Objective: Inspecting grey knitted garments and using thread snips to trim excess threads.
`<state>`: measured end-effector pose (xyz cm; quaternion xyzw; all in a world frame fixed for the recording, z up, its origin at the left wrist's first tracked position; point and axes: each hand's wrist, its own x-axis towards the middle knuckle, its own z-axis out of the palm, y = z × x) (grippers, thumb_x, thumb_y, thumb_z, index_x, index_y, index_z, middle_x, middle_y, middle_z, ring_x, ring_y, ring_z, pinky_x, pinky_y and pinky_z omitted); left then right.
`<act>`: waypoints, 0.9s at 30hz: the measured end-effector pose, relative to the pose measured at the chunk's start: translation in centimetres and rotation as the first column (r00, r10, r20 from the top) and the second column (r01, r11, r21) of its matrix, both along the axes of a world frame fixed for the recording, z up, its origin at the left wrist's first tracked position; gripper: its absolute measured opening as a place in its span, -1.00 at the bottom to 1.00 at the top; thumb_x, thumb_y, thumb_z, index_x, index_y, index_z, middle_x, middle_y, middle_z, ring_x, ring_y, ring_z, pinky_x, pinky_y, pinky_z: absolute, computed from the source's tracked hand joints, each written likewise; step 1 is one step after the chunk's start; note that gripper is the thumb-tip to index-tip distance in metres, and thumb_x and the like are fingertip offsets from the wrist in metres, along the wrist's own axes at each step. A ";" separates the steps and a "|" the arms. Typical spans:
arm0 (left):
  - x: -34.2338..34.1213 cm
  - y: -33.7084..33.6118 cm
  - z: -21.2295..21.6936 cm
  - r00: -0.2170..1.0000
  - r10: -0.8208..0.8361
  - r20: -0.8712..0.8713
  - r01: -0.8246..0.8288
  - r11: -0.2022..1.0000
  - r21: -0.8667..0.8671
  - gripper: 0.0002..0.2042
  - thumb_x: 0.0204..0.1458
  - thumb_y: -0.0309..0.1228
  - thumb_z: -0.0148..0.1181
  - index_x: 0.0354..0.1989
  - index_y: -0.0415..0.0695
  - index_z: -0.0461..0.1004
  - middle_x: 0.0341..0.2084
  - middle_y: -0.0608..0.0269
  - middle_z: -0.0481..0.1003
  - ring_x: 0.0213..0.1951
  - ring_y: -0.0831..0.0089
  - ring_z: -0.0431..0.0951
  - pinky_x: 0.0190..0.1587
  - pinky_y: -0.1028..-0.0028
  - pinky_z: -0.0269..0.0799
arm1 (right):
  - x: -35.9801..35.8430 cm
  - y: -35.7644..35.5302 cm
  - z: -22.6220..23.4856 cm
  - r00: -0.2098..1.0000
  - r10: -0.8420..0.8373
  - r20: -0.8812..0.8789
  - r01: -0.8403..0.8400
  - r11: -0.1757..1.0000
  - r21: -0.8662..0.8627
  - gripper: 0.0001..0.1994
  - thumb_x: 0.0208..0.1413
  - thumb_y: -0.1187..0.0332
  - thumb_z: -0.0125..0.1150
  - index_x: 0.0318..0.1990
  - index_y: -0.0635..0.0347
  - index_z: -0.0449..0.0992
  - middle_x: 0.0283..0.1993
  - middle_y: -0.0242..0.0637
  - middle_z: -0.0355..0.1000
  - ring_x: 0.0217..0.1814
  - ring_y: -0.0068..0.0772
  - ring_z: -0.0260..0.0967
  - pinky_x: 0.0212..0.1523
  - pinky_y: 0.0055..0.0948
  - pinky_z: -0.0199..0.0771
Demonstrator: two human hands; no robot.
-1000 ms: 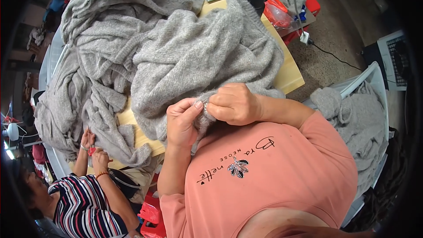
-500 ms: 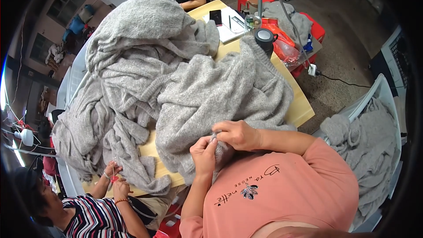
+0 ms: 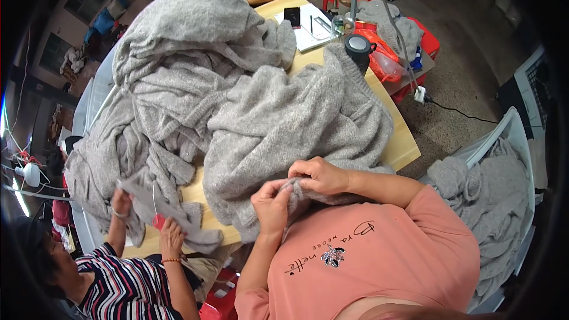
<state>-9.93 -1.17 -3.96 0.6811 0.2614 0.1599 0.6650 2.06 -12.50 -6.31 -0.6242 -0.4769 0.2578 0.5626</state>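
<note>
A fuzzy grey knitted sweater [image 3: 290,124] lies bunched on the wooden table, its near edge reaching my lap. My left hand [image 3: 271,204] pinches a small bit of its edge between thumb and fingertips. Close beside it, my right hand [image 3: 319,176] grips the same edge, its fingers bent. A short twisted piece of the knit shows between the two pinches. Whether a needle or thread is in my fingertips is too small to tell.
More grey sweaters [image 3: 178,41] are heaped on the table's far left. At lower left a co-worker's hand [image 3: 172,237] holds a red-handled tool near a sleeve. A dark flask [image 3: 357,53] stands at the far edge. A white bin [image 3: 514,124] of knitwear is at my right.
My fingertips have drawn slightly apart, with more knit showing between them. The co-worker at left has lifted a grey sleeve and raised the red-handled tool. The view has shifted a little.
</note>
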 end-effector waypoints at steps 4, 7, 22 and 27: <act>0.8 0.1 0.6 0.999 0.026 -0.028 -0.019 0.978 0.208 -0.95 -0.17 -0.61 0.15 -0.49 -0.30 0.49 -0.65 0.43 0.41 -0.60 0.74 0.27 -0.57 0.70 0.18 | 0.1 0.1 -0.4 0.983 -0.060 0.175 0.050 0.997 0.061 -0.90 -0.16 0.48 0.09 -0.44 0.27 0.36 -0.52 -0.13 0.32 -0.48 -0.13 0.31 -0.46 -0.33 0.29; 0.7 -0.2 0.5 0.997 0.050 0.054 -0.055 0.996 0.077 -0.95 -0.16 -0.61 0.16 -0.48 -0.29 0.48 -0.67 0.39 0.42 -0.58 0.76 0.29 -0.54 0.70 0.23 | -0.4 0.1 -0.5 0.955 -0.144 0.261 0.115 0.986 0.121 -0.93 -0.19 0.50 0.06 -0.53 0.25 0.30 -0.56 -0.14 0.28 -0.51 -0.09 0.29 -0.54 -0.30 0.25; 0.6 -1.2 -0.1 0.964 0.038 0.262 -0.200 0.755 0.624 -0.90 -0.22 -0.67 0.15 -0.52 -0.23 0.39 -0.60 0.15 0.44 -0.58 0.37 0.44 -0.52 0.49 0.34 | -0.7 -0.2 0.5 0.687 -0.342 0.642 0.143 0.929 0.342 -0.84 -0.37 0.58 0.04 -0.50 0.27 0.29 -0.66 -0.24 0.19 -0.66 -0.25 0.19 -0.66 -0.37 0.18; 0.5 -1.3 -0.7 0.966 0.070 0.250 -0.206 0.794 0.572 -0.95 -0.15 -0.63 0.14 -0.52 -0.25 0.41 -0.63 0.26 0.43 -0.61 0.60 0.34 -0.54 0.62 0.25 | -0.9 -0.1 -0.1 0.633 -0.363 0.684 0.143 0.923 0.357 -0.80 -0.43 0.55 0.03 -0.49 0.28 0.29 -0.65 -0.26 0.18 -0.68 -0.27 0.16 -0.67 -0.38 0.17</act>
